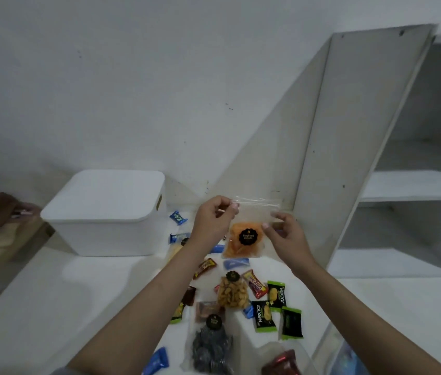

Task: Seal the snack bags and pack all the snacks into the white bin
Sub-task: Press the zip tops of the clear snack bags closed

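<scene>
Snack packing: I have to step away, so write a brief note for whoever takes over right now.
Left hand pinches the top-left corner of the clear zip bag of orange chips; right hand holds its right edge, bag lifted above the table.
White bin stands at the left, lid on.
Done: nothing is visibly packed.
Left: seal this bag; I cannot tell whether the nut bag and dark snack bag are sealed; open the bin, pack everything, including the green Nextar packs.

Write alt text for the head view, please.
Two hands hold up a clear zip bag of orange chips: left hand pinches its top corner, right hand its side. White bin, lid on, behind wrapped snacks.
</scene>
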The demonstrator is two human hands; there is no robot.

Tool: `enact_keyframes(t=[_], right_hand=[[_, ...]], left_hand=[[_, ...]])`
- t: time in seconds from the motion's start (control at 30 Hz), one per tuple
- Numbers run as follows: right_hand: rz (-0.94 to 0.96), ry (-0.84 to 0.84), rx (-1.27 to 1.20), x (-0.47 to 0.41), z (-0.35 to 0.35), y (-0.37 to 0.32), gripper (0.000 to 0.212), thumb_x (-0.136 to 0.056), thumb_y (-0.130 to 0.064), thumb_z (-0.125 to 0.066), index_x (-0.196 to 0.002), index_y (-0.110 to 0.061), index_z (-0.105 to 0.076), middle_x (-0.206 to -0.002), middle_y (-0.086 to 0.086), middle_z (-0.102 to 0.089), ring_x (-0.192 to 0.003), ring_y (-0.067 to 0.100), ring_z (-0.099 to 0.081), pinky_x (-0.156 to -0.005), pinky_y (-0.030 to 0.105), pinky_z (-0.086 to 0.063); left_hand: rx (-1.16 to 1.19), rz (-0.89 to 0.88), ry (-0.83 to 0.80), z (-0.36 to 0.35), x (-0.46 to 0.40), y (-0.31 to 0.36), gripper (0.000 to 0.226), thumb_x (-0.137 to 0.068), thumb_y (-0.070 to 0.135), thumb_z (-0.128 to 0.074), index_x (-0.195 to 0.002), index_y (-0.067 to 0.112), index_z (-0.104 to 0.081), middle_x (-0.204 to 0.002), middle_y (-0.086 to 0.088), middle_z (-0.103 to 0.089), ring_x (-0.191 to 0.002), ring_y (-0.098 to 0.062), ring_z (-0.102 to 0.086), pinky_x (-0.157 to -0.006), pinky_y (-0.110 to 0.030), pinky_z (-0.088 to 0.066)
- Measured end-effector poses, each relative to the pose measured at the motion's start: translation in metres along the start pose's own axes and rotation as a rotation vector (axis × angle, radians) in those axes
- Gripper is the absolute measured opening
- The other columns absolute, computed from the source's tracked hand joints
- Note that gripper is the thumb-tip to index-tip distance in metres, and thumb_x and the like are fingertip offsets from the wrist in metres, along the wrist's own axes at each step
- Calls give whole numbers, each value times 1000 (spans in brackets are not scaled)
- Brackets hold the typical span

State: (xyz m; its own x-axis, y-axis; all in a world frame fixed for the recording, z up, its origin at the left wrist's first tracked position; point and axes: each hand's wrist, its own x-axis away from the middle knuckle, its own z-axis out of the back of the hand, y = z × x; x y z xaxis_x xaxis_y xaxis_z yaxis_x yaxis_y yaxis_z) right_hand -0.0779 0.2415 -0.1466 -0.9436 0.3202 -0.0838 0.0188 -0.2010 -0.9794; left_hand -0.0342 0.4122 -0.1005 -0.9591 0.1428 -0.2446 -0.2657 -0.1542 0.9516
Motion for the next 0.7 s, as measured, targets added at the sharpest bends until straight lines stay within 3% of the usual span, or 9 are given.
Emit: enact_keyframes(t=[0.1, 0.23, 0.3, 0.47, 0.7], right_hand=[[187, 100, 153, 7, 2, -19, 55, -84, -29, -69, -131, -18, -43, -119, -3, -51, -107, 13, -53, -89, 28, -46], [523, 60, 417, 12, 6, -50, 42, -85, -27, -69, -123, -13, -56, -109, -9, -55, -105, 10, -54, -94, 28, -43], [546, -20, 467, 14, 4, -63, 31, -85, -25, -68, -113, -13, -63, -99, -8, -63, -96, 8, -59, -89, 27, -47], [530, -66, 465, 17, -2, -79, 12, -86, -19, -66, -94, -10, -69, -86, -3, -68, -82, 9, -61, -71, 4, -40], [501, -111, 427, 21, -4, -91, 9, -86, -19, -65, -89, -11, -69, -81, -4, -67, -78, 7, -62, -69, 7, -44]], left_hand=[[-28, -49, -3, 8, 6, 5, 15, -90, 16, -61, -78, 23, -67, -75, 2, -66, -73, -15, -62, -78, -38, -54], [-33, -93, -30, 15, 9, 15, 23, -90, 13, -61, -80, 31, -69, -71, 4, -65, -70, -12, -62, -76, -36, -55], [-31, -96, -37, 16, 10, 19, 21, -89, 11, -60, -80, 28, -68, -71, 3, -65, -70, -12, -62, -77, -37, -55], [-61, -134, -12, 19, 16, 25, 17, -90, 11, -58, -80, 22, -67, -80, 3, -66, -74, -14, -61, -70, -33, -52], [-37, -151, -27, 22, 21, 33, 23, -90, 7, -57, -80, 24, -68, -78, 5, -68, -77, -11, -62, -76, -28, -52]])
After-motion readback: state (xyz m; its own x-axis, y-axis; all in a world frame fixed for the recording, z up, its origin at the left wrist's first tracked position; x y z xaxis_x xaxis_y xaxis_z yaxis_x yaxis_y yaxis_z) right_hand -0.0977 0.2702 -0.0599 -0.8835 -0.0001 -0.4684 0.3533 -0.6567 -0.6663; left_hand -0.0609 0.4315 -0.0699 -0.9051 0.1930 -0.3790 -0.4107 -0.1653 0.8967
